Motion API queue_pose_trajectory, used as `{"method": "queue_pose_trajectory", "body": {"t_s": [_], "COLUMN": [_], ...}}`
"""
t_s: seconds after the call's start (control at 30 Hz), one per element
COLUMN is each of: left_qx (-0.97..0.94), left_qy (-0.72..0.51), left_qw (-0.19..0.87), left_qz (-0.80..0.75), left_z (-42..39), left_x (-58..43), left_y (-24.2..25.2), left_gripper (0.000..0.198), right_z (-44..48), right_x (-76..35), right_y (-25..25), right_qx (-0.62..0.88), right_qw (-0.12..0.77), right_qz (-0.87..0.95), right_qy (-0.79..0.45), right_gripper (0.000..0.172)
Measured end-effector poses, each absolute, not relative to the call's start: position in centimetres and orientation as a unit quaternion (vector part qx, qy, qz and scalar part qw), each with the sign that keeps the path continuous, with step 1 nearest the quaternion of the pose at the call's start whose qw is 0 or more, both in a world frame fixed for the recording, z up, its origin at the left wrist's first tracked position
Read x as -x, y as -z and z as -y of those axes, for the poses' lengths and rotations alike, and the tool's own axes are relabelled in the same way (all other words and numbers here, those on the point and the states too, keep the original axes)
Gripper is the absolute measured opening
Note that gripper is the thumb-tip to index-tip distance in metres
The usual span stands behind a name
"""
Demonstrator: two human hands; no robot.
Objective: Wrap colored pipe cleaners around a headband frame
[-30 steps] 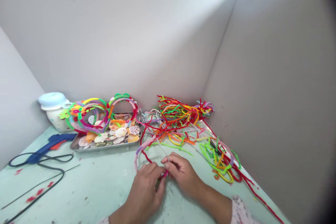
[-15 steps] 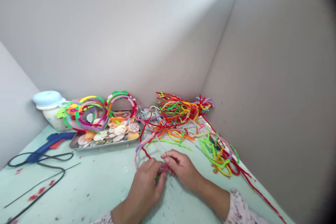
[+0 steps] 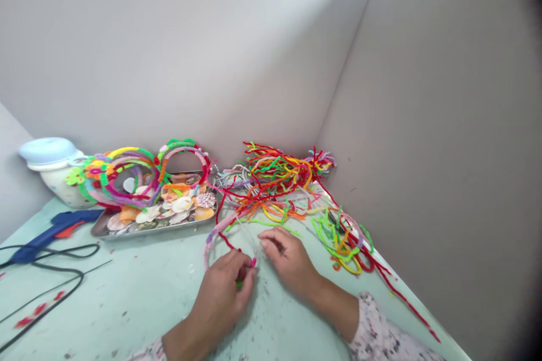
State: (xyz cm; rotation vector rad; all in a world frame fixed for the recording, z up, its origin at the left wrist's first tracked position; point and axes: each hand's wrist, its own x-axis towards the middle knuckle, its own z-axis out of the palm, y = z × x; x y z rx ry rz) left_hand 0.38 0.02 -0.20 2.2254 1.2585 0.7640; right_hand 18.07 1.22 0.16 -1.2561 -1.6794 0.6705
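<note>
My left hand (image 3: 222, 287) grips the pink end of a headband wound with fuzzy pipe cleaner (image 3: 218, 231), and a bit of green pipe cleaner (image 3: 239, 284) shows below its fingers. The band arcs up and to the left of that hand, with a bare thin pale stretch (image 3: 249, 234) curving back towards it. My right hand (image 3: 288, 256) rests just right of the band's end, fingers loosely curled and holding nothing I can see. A red pipe cleaner (image 3: 231, 243) runs from the nearby heap down towards my left hand.
Behind my hands lie a tangled heap of coloured pipe cleaners (image 3: 271, 180) and a smaller one (image 3: 342, 251). At left are finished headbands (image 3: 127, 177), a metal tray of seashells (image 3: 161, 225), a white jar (image 3: 53, 172), a blue glue gun (image 3: 55, 231) with black cord. White walls close the corner.
My right hand has let go of the pale stretch and moved right, away from the band. The whole scene has shifted left and up in the view.
</note>
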Motion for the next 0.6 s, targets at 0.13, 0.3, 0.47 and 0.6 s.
{"method": "queue_pose_trajectory", "body": {"t_s": [0.13, 0.3, 0.47, 0.6], "left_qx": [-0.8, -0.794, -0.783, -0.778], "left_qy": [-0.286, -0.292, -0.287, -0.284], "left_qw": [0.234, 0.233, 0.253, 0.262], "left_qz": [-0.472, -0.479, -0.491, -0.495], "left_z": [-0.2, -0.2, -0.3, -0.4], "left_x": [-0.3, -0.3, -0.3, -0.3], "left_y": [0.3, 0.4, 0.2, 0.2], "left_gripper": [0.013, 0.015, 0.015, 0.016], "right_z": [-2.7, -3.8, -3.5, -3.4], "right_x": [-19.8, -21.4, -21.2, -21.1], "right_y": [0.1, 0.9, 1.3, 1.3], "right_qx": [0.573, 0.613, 0.644, 0.647], "right_qw": [0.456, 0.364, 0.276, 0.261], "right_qz": [0.658, 0.697, 0.713, 0.714], "right_qy": [-0.176, -0.081, -0.041, -0.057], "right_gripper": [0.013, 0.013, 0.011, 0.014]}}
